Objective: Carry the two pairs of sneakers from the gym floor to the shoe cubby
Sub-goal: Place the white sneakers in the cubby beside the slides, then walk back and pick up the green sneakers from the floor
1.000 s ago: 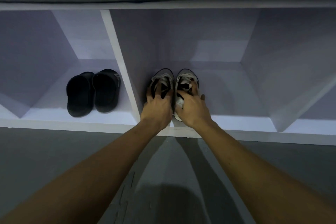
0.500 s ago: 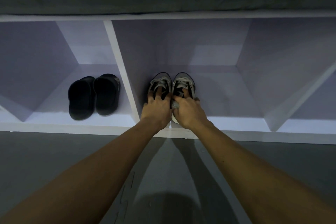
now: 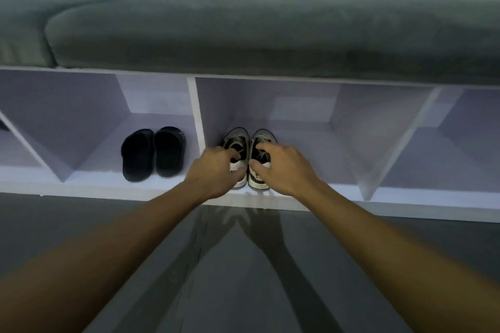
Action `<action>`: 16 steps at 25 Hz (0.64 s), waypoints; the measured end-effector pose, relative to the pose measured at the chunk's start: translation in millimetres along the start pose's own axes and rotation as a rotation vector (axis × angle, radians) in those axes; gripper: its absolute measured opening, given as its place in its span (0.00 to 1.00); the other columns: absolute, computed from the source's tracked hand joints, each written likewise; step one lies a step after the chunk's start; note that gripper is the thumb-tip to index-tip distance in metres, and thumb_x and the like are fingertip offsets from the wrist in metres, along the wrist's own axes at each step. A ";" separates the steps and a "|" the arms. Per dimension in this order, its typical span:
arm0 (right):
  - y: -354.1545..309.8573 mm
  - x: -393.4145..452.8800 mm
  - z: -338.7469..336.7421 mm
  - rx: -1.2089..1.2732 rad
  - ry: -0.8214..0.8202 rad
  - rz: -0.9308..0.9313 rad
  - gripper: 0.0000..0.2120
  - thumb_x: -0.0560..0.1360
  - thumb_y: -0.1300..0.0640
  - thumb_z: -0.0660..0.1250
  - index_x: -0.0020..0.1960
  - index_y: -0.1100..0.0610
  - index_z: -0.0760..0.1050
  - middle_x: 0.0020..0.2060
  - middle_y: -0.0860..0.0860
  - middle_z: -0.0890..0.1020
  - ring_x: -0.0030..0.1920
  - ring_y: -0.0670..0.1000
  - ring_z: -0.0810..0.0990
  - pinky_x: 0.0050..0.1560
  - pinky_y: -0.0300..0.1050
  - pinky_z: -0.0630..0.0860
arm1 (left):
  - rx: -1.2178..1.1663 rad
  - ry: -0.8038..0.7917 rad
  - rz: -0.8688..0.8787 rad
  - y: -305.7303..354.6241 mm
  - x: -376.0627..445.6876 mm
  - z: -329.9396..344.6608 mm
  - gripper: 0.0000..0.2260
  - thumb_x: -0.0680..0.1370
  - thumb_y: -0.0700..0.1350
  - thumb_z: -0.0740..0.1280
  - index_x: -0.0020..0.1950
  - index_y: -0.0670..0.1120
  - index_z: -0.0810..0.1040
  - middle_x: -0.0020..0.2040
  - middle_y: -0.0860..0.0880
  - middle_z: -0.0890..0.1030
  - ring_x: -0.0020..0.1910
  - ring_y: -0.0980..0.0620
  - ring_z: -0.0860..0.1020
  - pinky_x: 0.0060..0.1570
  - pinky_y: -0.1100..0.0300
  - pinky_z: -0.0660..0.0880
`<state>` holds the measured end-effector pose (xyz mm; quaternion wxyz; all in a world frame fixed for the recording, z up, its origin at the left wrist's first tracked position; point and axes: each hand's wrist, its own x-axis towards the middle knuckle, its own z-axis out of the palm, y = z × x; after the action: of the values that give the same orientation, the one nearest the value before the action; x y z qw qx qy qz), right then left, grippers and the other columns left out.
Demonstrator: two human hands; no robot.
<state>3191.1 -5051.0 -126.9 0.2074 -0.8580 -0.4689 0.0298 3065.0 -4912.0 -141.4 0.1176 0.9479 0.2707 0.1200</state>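
A pair of grey-and-black sneakers (image 3: 249, 154) stands side by side, toes pointing inward, on the floor of the middle compartment of the white shoe cubby (image 3: 270, 204), close to its left divider. The left hand (image 3: 213, 171) grips the left sneaker at its collar, fingers curled into the opening; the right hand (image 3: 284, 167) grips the right sneaker likewise. A pair of black slides (image 3: 153, 153) sits in the compartment to the left. A grey cushion (image 3: 270, 35) lies along the cubby's top.
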 end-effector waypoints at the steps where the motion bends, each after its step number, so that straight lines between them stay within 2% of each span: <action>1: -1.9 -8.0 -10.1 0.083 -0.048 -0.003 0.27 0.77 0.36 0.62 0.71 0.48 0.73 0.66 0.50 0.79 0.64 0.56 0.77 0.61 0.56 0.76 | -0.054 -0.020 -0.018 -5.6 -11.4 -13.4 0.23 0.76 0.63 0.63 0.64 0.50 0.80 0.60 0.48 0.82 0.57 0.46 0.78 0.55 0.46 0.77; 4: -12.9 -27.3 -42.1 0.270 -0.126 -0.024 0.28 0.76 0.34 0.63 0.71 0.46 0.73 0.65 0.47 0.80 0.65 0.51 0.77 0.63 0.50 0.73 | -0.076 0.016 -0.091 -25.1 -39.7 -60.5 0.26 0.75 0.66 0.62 0.64 0.51 0.80 0.62 0.47 0.81 0.60 0.45 0.77 0.57 0.44 0.77; 8: -70.4 -34.6 -102.8 0.321 -0.125 -0.115 0.21 0.77 0.39 0.67 0.67 0.45 0.77 0.58 0.44 0.83 0.59 0.47 0.80 0.56 0.42 0.74 | 0.038 0.160 -0.150 -34.3 -75.8 -151.4 0.21 0.74 0.59 0.66 0.62 0.50 0.81 0.58 0.48 0.82 0.55 0.45 0.78 0.51 0.47 0.79; 12: -200.4 -33.7 -203.0 0.169 -0.151 -0.264 0.24 0.75 0.35 0.63 0.68 0.43 0.76 0.58 0.45 0.83 0.60 0.51 0.76 0.58 0.50 0.75 | 0.071 0.197 -0.281 -26.5 -122.6 -292.7 0.21 0.75 0.60 0.66 0.63 0.50 0.81 0.63 0.50 0.80 0.61 0.44 0.74 0.55 0.47 0.74; 16: -365.0 -35.6 -317.4 0.335 -0.233 -0.414 0.27 0.73 0.33 0.60 0.67 0.44 0.77 0.59 0.42 0.82 0.59 0.48 0.76 0.60 0.45 0.72 | 0.049 0.319 -0.457 -21.5 -177.7 -472.9 0.19 0.76 0.59 0.66 0.62 0.52 0.81 0.64 0.51 0.79 0.64 0.45 0.73 0.58 0.47 0.73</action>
<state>2959.9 -5011.1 297.6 0.2927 -0.6888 -0.6431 0.1622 2770.4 -4915.8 269.5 0.0746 0.8339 0.4953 0.2318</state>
